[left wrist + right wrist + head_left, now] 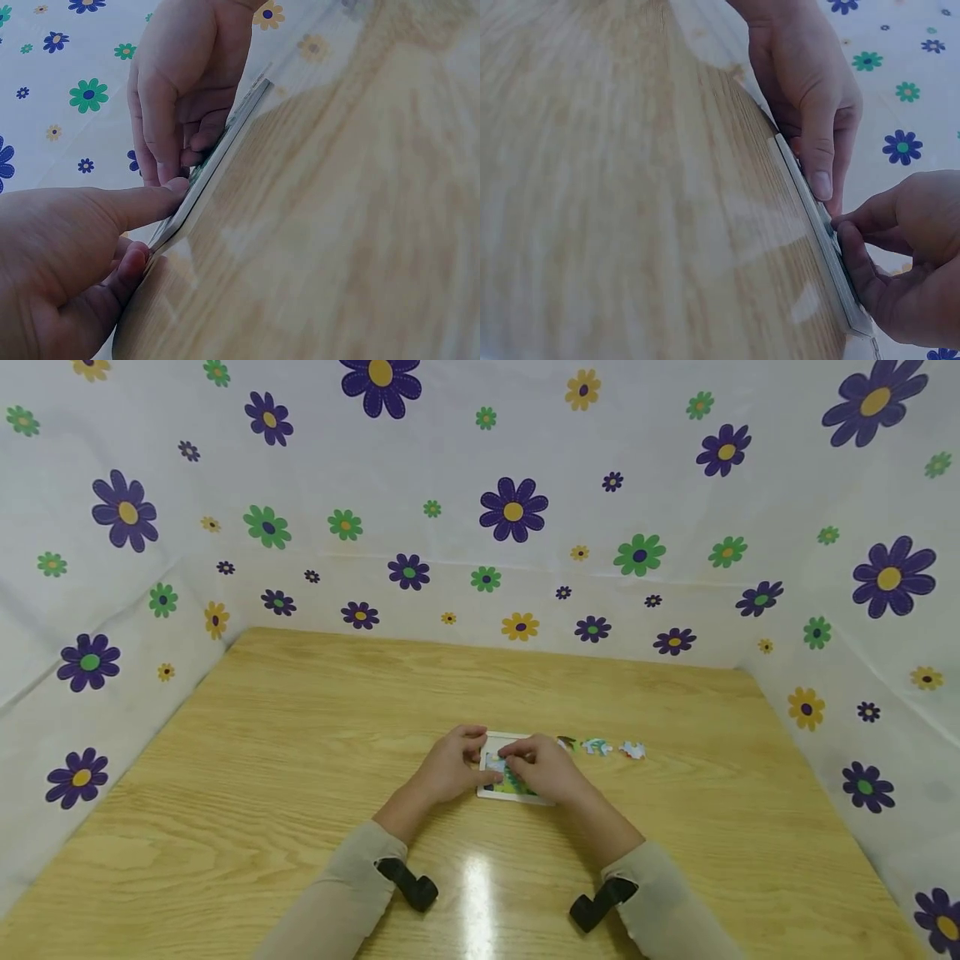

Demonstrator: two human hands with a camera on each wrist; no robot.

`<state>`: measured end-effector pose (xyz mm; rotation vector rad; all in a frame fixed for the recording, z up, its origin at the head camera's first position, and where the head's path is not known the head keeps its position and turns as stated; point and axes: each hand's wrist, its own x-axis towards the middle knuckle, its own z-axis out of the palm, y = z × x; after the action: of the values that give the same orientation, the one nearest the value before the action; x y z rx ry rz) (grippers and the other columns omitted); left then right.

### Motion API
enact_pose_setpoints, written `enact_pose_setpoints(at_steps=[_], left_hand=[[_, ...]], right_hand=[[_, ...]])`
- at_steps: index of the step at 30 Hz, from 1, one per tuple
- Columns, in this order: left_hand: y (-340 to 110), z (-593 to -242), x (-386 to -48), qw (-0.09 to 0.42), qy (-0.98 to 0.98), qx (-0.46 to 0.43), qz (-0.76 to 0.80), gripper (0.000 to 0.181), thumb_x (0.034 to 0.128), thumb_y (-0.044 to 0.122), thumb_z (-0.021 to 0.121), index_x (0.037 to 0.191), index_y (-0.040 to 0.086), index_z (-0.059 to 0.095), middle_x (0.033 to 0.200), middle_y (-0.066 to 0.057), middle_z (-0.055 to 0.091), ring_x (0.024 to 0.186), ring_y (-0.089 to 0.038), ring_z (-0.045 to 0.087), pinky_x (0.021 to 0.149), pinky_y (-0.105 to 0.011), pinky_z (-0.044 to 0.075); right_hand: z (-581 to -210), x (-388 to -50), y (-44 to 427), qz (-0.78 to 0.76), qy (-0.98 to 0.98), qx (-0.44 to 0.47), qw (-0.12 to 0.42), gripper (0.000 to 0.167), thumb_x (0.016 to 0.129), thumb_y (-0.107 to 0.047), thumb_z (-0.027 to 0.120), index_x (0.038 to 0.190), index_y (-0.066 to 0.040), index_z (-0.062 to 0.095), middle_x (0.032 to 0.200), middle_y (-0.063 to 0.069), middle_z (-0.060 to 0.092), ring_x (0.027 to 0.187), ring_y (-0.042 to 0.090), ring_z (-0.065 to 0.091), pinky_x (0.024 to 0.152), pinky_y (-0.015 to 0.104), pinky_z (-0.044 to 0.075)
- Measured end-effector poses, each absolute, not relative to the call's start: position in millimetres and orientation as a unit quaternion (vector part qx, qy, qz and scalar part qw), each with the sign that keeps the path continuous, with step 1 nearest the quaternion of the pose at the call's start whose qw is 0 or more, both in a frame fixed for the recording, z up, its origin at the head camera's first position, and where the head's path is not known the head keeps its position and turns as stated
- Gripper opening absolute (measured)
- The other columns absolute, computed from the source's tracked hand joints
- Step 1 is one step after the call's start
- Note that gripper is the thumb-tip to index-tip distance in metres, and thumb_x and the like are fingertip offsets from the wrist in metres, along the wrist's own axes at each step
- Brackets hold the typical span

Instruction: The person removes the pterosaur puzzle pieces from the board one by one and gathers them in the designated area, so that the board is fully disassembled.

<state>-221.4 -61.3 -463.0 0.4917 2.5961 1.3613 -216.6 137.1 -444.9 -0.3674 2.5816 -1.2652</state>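
A small jigsaw puzzle board (517, 798) with a white rim lies on the table, its picture partly hidden by the hands. My left hand (450, 767) grips the board's left side, the thumb lying over the picture and the fingers at the rim; the left wrist view shows this thumb (154, 204) on top. Over the board's upper middle, my right hand (551, 770) pinches a small puzzle piece between thumb and fingertips, mostly covered by them. In the right wrist view the right fingertips (846, 225) meet at the board's surface, close to the left thumb (822, 180).
Three loose puzzle pieces lie right of the board: a dark green one (567, 743), a green and white one (597, 747) and a pale one (632, 750). The wood-grain table (337, 710) is bordered by a flowered cloth (450, 460) at the back and sides.
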Motion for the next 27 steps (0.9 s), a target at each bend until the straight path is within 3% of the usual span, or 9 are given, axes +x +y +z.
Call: enact_pose_setpoints(at_steps=[8,18,27], left_hand=[[-59.3,-463.8,-223.1,0.087,0.870,0.160,0.457,0.073,0.0819,0.024,0.085,0.142,-0.003,0.053,0.144,-0.006,0.052,0.091,-0.013,0.051,0.070,-0.023,0.044],[-58.9,-461.8,-222.3,0.088,0.872,0.162,0.453,0.072,0.0818,0.024,0.085,0.140,-0.005,0.053,0.143,-0.007,0.052,0.090,-0.013,0.051,0.071,-0.023,0.044],[-59.0,-459.9,-219.6,0.092,0.873,0.162,0.451,0.072,0.0824,0.023,0.084,0.140,-0.006,0.053,0.150,-0.008,0.047,0.095,-0.014,0.052,0.075,-0.025,0.045]], right_hand=[[-443.4,-218.0,138.6,-0.445,0.874,-0.128,0.150,0.025,0.103,-0.011,0.054,0.120,-0.003,0.071,0.071,0.002,0.059,0.057,0.012,0.044,0.055,0.024,0.037],[-442.7,-217.5,143.6,-0.475,0.857,-0.134,0.149,0.020,0.101,-0.010,0.057,0.117,-0.003,0.067,0.099,0.010,0.068,0.082,0.016,0.061,0.075,0.028,0.050],[-449.1,-215.3,140.3,-0.492,0.852,-0.141,0.110,0.014,0.097,-0.007,0.062,0.109,-0.003,0.068,0.096,0.010,0.067,0.078,0.015,0.056,0.070,0.026,0.047]])
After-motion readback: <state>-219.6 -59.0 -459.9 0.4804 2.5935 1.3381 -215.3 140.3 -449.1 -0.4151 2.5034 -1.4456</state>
